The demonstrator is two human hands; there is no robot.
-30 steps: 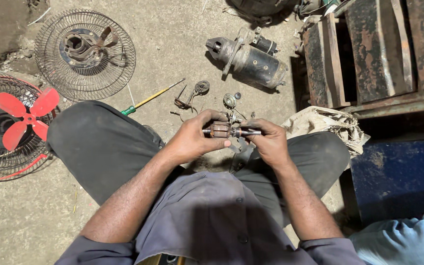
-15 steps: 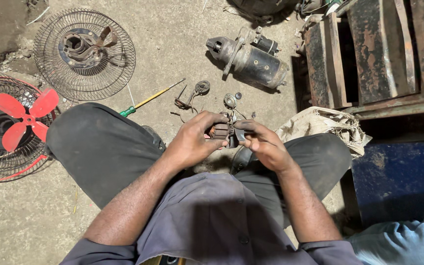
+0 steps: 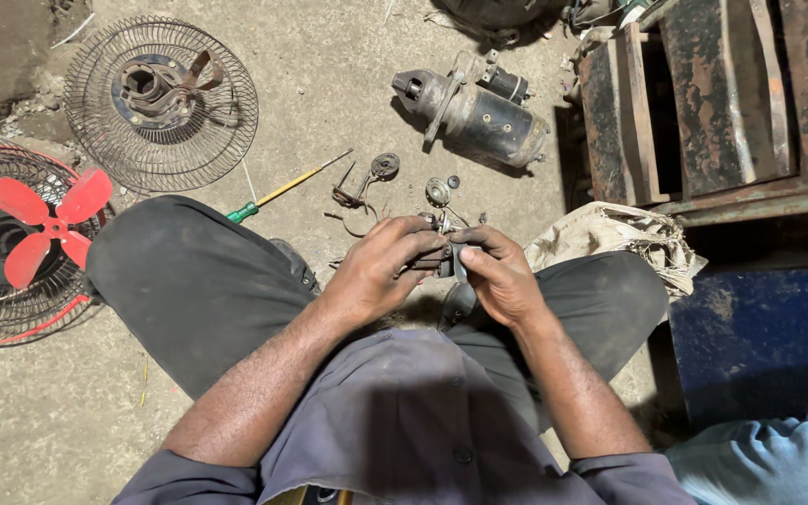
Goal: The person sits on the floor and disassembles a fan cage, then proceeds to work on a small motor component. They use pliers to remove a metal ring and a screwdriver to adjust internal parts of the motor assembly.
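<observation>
Both hands hold a small dark metal part above the lap. The left hand and right hand have their fingers clenched around it. It is just below the big motor on the floor.

A small dark metal part, greasy and irregular in shape, sits pinched between the left hand and the right hand, fingertips closed on it from both sides. Thin metal prongs stick up from its top, above the fingers.
</observation>
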